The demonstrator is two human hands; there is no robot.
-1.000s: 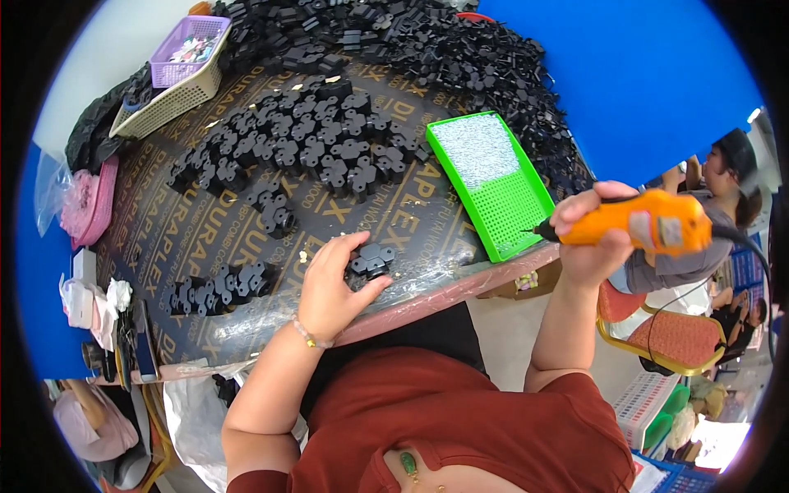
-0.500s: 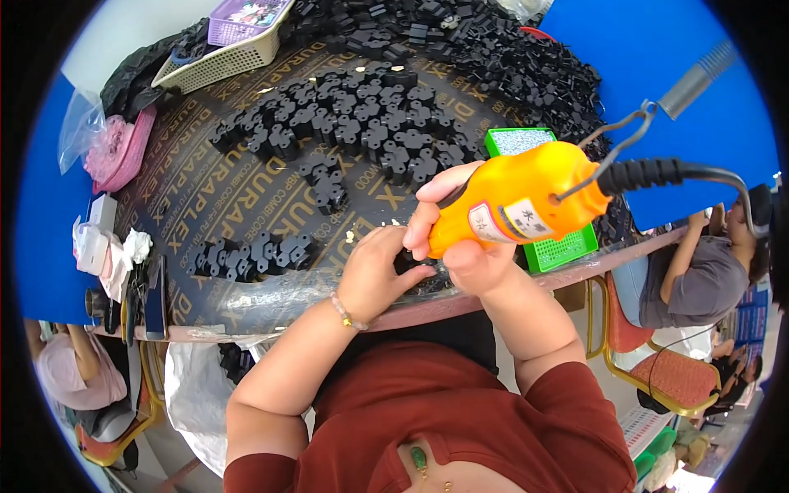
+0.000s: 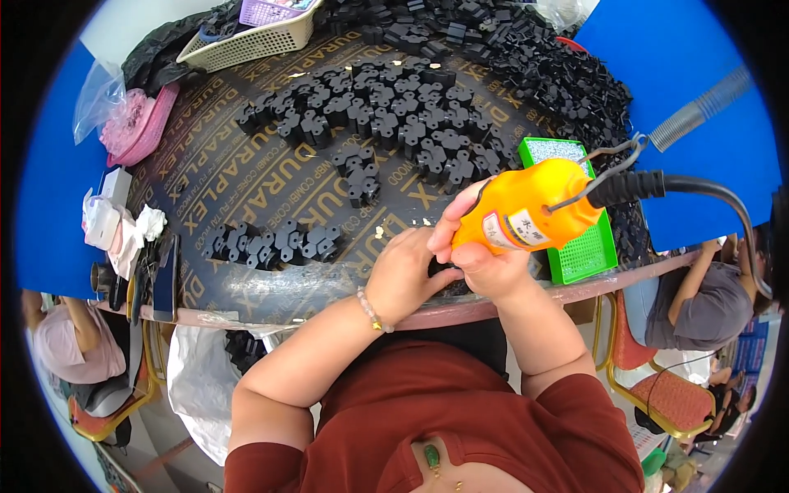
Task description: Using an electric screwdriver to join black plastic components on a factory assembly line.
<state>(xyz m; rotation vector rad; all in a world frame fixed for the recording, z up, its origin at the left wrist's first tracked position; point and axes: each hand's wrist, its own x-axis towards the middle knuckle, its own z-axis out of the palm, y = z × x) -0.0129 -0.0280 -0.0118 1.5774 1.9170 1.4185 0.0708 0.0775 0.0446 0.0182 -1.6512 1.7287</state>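
Note:
My right hand [image 3: 493, 267] is wrapped round a yellow electric screwdriver [image 3: 526, 205], whose tip is hidden behind my fingers. A black cord leaves its back end, and a wire loop ties it to a hanging spring. My left hand [image 3: 404, 275] rests on the table's near edge, curled over a black plastic part [image 3: 436, 267] that is mostly hidden. A short row of black plastic blocks [image 3: 275, 245] stands left of it. Further off is a larger cluster of such blocks [image 3: 394, 111]. Beside the screwdriver lies a green tray [image 3: 610, 253] with small silvery screws in its far section.
Loose black parts [image 3: 567, 90] are heaped at the far right. A cream basket [image 3: 246, 51] and a pink basket [image 3: 156, 131] stand at the left. Tissues [image 3: 123, 234] and a phone [image 3: 167, 279] lie near the left edge. A coil spring [image 3: 699, 107] hangs at right.
The view has shifted, so the table's things appear further right. The screwdriver sits slightly lower and more tucked over my left hand. Both hands keep their holds.

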